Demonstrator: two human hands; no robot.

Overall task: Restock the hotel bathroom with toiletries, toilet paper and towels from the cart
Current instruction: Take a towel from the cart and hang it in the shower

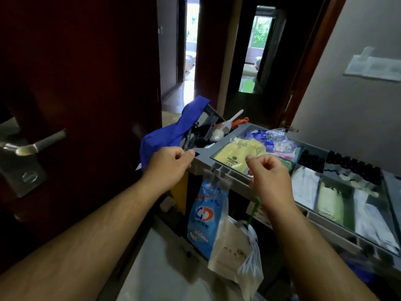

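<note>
The grey housekeeping cart (202,161) stands in the doorway, its top tray split into compartments. Yellow packets (236,154) lie in the near left compartment, blue-capped small bottles (263,137) behind them, dark small bottles (351,166) at the far right, and white and pale green packets (329,199) in the near right ones. My left hand (171,162) hovers at the cart's left corner, beside a blue cloth (173,131), its fingers curled with nothing seen in them. My right hand (270,174) is over the tray's front rim beside the yellow packets, fingers curled and empty.
A dark red door (82,83) with a metal handle (32,146) stands close on the left. A blue printed bag (205,216) and white plastic bags (238,253) hang from the cart's front. Brushes (233,120) stick up behind the tray. A grey wall (347,94) is on the right.
</note>
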